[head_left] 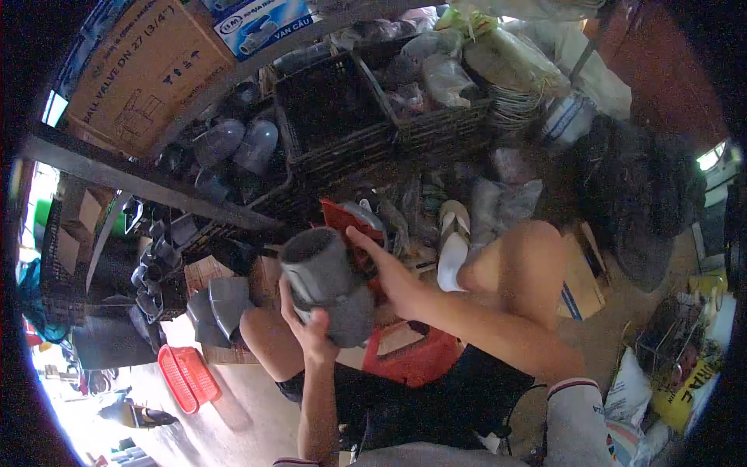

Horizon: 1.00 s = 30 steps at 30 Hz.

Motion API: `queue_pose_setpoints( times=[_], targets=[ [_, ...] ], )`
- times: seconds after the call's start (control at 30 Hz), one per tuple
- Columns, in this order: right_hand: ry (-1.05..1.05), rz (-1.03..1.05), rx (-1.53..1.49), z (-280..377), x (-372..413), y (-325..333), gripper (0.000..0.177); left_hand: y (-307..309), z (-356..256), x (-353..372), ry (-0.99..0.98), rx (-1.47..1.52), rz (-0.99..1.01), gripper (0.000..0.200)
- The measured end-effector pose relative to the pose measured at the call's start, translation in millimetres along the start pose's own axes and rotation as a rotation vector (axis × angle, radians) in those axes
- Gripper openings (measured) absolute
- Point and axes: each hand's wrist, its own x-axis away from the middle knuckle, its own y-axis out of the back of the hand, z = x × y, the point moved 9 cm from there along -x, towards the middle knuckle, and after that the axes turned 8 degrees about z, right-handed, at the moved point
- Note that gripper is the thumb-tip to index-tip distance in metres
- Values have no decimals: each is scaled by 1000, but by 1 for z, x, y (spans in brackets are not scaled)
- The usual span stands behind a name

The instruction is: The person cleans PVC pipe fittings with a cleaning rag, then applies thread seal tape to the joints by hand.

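Observation:
A large dark grey pipe fitting [331, 284], a wide tube with its open end tilted up, is held in front of my knees. My left hand [311, 331] is closed round its lower left side, with the thumb across the near face. My right hand [375, 261] is beside the fitting's right side, its visible fingers stretched out and the others hidden behind them. Just past those fingertips is a red plastic piece [338, 214] with grey parts near it. Between my legs shows a red plastic stool [416, 358].
Black crates [334, 156] with bagged goods stand ahead, under a metal shelf bar [156, 187]. Grey fittings [226, 307] stand on the left, near a red basket [187, 379]. A cardboard box [148, 70] is at upper left. Bags and a yellow sack [685, 393] are on the right.

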Motion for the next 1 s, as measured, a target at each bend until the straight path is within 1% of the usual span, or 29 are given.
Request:
queue_pose_setpoints(
  times=[0.03,0.07,0.1,0.17,0.2,0.23,0.27,0.3,0.37,0.4,0.5,0.53,0.6,0.63,0.67,0.73,0.77,0.8,0.9,0.97,1.0],
  targets=[
    [97,18,147,-2,-9,4,51,-1,2,-3,49,100,-49,77],
    [187,6,320,-4,-12,7,51,8,16,-5,104,209,-106,76],
    [276,-24,493,-2,-12,6,51,17,33,-7,161,317,-164,75],
    [446,-149,898,6,-5,6,55,20,50,-3,206,460,-175,74],
    [400,-6,595,6,-14,6,65,11,46,-1,198,493,-129,74],
    [349,-97,660,17,-23,21,66,4,43,1,189,528,-81,74],
    [293,-186,725,28,-33,40,67,8,46,10,181,429,23,76],
    [241,-271,793,38,-40,56,68,7,37,13,165,313,-13,77],
    [562,-489,1071,80,-29,62,70,0,11,18,126,81,-78,80],
    [731,-600,1202,98,-14,53,71,-2,7,14,74,109,-41,77],
    [490,-474,949,94,-5,57,68,16,42,27,262,528,-163,70],
    [480,-438,907,101,13,38,64,14,42,28,257,570,-107,62],
    [305,-192,610,50,-8,52,59,12,45,31,260,534,-220,63],
    [278,-71,507,29,-4,36,57,12,44,32,258,521,-281,66],
    [239,43,402,8,1,20,55,0,40,32,331,546,-182,68],
    [462,210,714,17,26,-30,51,-6,40,30,238,670,-201,68],
    [666,264,1085,25,40,-50,51,-7,42,29,197,726,-206,69],
    [873,313,1452,23,53,-68,51,-3,30,23,61,600,-80,70],
    [875,300,1424,32,44,-66,53,-1,33,27,95,606,-67,73],
    [686,155,840,25,11,-31,55,1,9,19,40,183,-158,78],
    [585,82,548,21,0,-19,57,12,3,30,31,-64,-263,88]
  ],
)
